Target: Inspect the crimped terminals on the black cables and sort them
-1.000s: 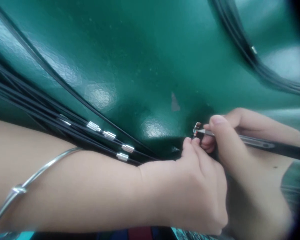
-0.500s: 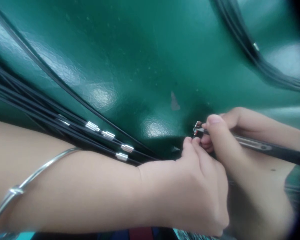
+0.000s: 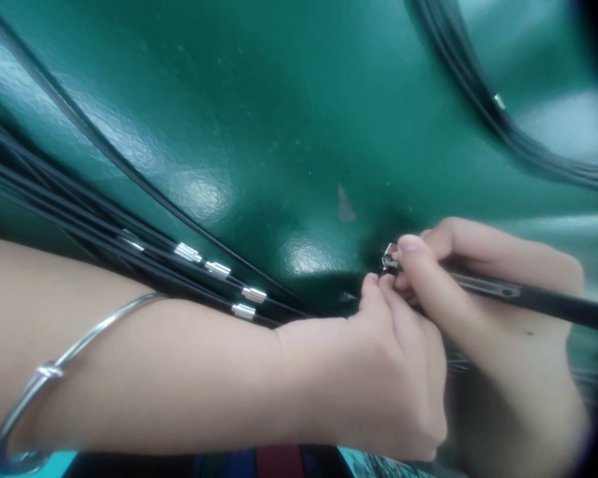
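Note:
My left hand (image 3: 393,372) reaches in from the left, its fingertips pinched around the end of a black cable, which they mostly hide. A small shiny metal connector (image 3: 389,255) sticks up just beyond those fingertips. In my right hand (image 3: 458,285) is a slim dark tool that looks like tweezers (image 3: 518,292), held like a pen. Its tip meets the connector, though my right thumb covers the very point. Both hands touch or nearly touch at the connector.
Black cables (image 3: 80,192) with silver metal sleeves (image 3: 218,268) run along the left of the green mat (image 3: 289,119). Another cable bundle (image 3: 478,106) curves across the upper right. A metal bangle (image 3: 50,370) circles my left forearm.
My right hand and the tool have shifted slightly left, and the thumb now covers the tool's tip. The connector has turned a little. My left hand still pinches at the same spot.

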The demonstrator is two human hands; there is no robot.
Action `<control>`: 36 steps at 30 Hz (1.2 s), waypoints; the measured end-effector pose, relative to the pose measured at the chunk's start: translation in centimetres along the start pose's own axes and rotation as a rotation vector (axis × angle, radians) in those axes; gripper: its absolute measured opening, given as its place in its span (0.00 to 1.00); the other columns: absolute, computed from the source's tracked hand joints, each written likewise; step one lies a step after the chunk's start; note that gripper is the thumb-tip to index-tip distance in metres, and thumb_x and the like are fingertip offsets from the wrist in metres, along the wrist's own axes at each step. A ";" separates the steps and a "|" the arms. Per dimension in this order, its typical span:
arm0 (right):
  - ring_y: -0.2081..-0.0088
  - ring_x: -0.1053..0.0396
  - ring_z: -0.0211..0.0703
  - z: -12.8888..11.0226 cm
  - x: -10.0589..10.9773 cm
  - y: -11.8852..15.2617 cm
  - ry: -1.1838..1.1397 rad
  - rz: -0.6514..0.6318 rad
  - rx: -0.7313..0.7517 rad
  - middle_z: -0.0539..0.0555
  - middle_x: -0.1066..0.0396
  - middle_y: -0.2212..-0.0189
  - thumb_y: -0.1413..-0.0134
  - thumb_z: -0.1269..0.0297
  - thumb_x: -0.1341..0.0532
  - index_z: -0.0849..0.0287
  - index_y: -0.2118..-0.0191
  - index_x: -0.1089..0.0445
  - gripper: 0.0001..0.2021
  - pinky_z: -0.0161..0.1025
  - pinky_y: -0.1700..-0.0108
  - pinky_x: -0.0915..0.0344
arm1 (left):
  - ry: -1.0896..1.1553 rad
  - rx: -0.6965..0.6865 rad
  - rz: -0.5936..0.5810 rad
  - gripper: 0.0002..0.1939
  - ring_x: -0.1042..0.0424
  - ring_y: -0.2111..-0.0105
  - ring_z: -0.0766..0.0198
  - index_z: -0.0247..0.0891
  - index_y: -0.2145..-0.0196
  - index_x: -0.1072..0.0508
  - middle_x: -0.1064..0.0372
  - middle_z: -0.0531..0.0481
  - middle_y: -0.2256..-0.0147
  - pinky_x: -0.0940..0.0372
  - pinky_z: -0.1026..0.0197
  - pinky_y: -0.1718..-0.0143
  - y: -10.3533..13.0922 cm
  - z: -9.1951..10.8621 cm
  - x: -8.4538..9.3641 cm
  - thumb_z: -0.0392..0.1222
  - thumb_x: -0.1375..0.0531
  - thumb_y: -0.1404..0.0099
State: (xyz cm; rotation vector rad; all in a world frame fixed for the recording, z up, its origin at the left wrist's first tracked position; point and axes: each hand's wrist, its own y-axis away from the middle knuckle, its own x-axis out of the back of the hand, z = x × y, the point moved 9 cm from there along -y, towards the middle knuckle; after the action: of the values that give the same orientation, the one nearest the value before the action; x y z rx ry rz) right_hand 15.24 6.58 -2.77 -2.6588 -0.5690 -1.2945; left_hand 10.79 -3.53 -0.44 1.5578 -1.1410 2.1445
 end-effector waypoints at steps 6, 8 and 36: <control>0.86 0.42 0.34 1.6 1.5 0.2 -0.272 0.336 -0.117 0.45 0.38 0.86 0.40 0.65 0.40 0.57 0.75 0.32 0.11 0.35 0.83 0.42 | -0.003 -0.071 -0.029 0.25 0.25 0.59 0.44 0.19 0.56 0.25 0.26 0.29 0.59 0.28 0.44 0.58 0.2 0.3 -0.2 0.43 0.54 0.31; 0.85 0.40 0.34 1.3 2.0 0.2 -0.217 0.418 -0.069 0.45 0.37 0.84 0.40 0.63 0.39 0.58 0.67 0.30 0.06 0.35 0.81 0.41 | -0.008 -0.078 -0.026 0.27 0.25 0.59 0.42 0.18 0.56 0.25 0.26 0.27 0.60 0.28 0.43 0.59 0.3 0.4 -0.2 0.46 0.54 0.30; 0.86 0.52 0.27 1.0 3.2 13.3 -0.741 -0.203 -0.220 0.49 0.35 0.84 0.39 0.47 0.44 0.61 0.65 0.29 0.20 0.30 0.83 0.56 | 0.056 -0.388 0.287 0.13 0.30 0.49 0.55 0.29 0.54 0.26 0.27 0.37 0.53 0.33 0.54 0.48 -0.9 -6.0 12.5 0.39 0.45 0.31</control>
State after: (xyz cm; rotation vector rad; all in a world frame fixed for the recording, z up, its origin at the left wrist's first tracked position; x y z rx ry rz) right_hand 22.95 -4.53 -0.21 -3.3114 -0.8265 -0.3612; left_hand 2.25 -1.52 10.33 1.2155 -1.7253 1.9527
